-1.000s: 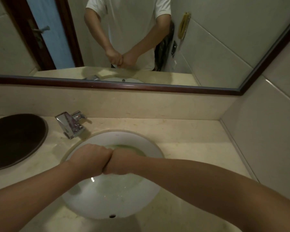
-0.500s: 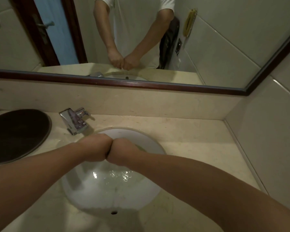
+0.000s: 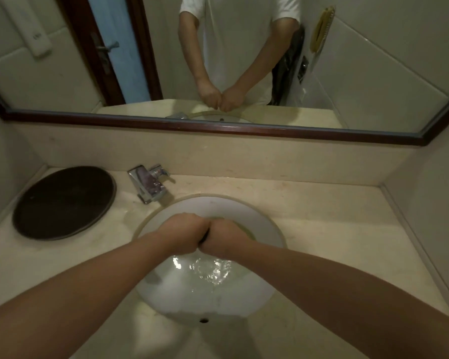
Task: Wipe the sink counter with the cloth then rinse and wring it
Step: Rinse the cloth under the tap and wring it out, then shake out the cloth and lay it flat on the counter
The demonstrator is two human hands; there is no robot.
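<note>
Green cloth peeks behind the clenched right hand, fist-to-fist with the left hand; water below now ripples more, so wringing is underway.

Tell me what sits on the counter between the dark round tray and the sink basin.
In the head view, the chrome faucet stands between the dark round tray and the sink basin, on wet-looking counter.
</note>
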